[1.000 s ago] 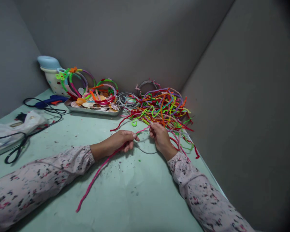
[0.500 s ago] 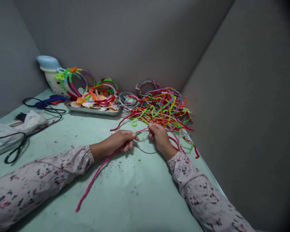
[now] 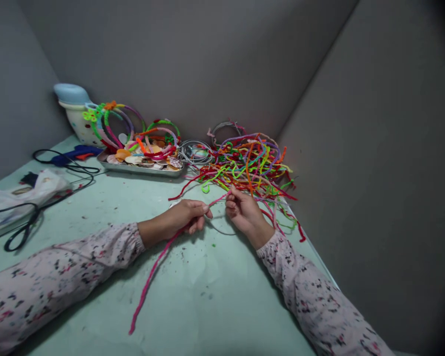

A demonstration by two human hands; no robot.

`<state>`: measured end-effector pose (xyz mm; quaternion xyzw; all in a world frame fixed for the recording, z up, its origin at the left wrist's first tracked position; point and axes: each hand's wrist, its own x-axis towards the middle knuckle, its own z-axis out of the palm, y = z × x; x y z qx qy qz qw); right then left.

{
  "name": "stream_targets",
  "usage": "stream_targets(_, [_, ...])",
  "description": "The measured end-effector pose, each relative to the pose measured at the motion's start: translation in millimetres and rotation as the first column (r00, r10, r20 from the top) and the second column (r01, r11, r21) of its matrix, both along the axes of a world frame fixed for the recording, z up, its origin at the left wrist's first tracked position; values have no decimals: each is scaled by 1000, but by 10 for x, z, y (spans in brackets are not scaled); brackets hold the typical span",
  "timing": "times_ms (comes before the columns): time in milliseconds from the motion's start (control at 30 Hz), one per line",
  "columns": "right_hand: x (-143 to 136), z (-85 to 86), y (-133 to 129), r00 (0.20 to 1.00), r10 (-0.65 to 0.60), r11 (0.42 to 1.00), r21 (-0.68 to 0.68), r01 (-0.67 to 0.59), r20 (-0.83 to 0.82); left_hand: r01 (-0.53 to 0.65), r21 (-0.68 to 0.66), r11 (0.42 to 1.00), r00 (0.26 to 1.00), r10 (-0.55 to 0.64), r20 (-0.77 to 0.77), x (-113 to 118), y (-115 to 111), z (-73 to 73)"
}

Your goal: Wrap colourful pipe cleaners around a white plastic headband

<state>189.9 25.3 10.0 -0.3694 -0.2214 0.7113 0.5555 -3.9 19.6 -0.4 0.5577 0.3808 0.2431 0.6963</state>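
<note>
My left hand (image 3: 187,216) pinches a pink fuzzy stem (image 3: 152,274), whose long tail hangs down and left over the table. Between my two hands a short stretch of the same pink stem runs up to the fingertips of my right hand (image 3: 243,210), which are closed on it. A thin grey wire ring (image 3: 222,231) shows below and between the hands; part of it is hidden by them. Just behind my right hand lies a tangled pile of colourful fuzzy stems (image 3: 248,163).
A metal tray (image 3: 141,170) holds shells and colourful wrapped rings. Behind it stands a white container (image 3: 77,118) with a blue lid. Coiled grey wire (image 3: 196,152) lies beside the tray. At the left are a black cable (image 3: 35,217) and a plastic bag (image 3: 7,202).
The stem's hanging tail has swung to the right. My right hand has turned slightly, showing more of its curled fingers, and the pink stretch between the hands is straighter.
</note>
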Motion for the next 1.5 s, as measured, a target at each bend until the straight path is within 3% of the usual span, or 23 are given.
stream_targets(167, [38, -41, 22, 996, -50, 998, 53, 47, 75, -3, -41, 999, 1000, 3, 8, -9, 14, -14])
stream_targets(300, [70, -68, 32, 999, -11, 993, 121, 5, 41, -41, -75, 996, 998, 44, 45, -7, 15, 2])
stream_targets(467, [66, -117, 33, 1000, 13, 993, 115, -11, -18, -54, -84, 995, 997, 59, 54, -1, 12, 12])
stream_targets(800, [49, -167, 32, 998, 3, 988, 155, -13, 64, -18, -74, 997, 999, 22, 48, -6, 13, 20])
stream_targets(1067, [-2, -102, 8, 976, -102, 976, 211, 60, 192, -2, -39, 999, 1000, 3, 14, 9, -1, 11])
stream_targets(1300, [-54, -59, -20, 906, -239, 939, 322, 123, 350, 15, 13, 1000, 999, -14, -47, 37, -28, 27])
stream_targets(1367, [-63, -53, -33, 922, -214, 943, 313, 109, 324, 5, 4, 1000, 999, -5, -34, 32, -21, 27])
stream_targets(1500, [-78, -56, -74, 966, -21, 963, 264, -50, 259, -5, -35, 999, 1000, 5, 4, 15, -2, 16])
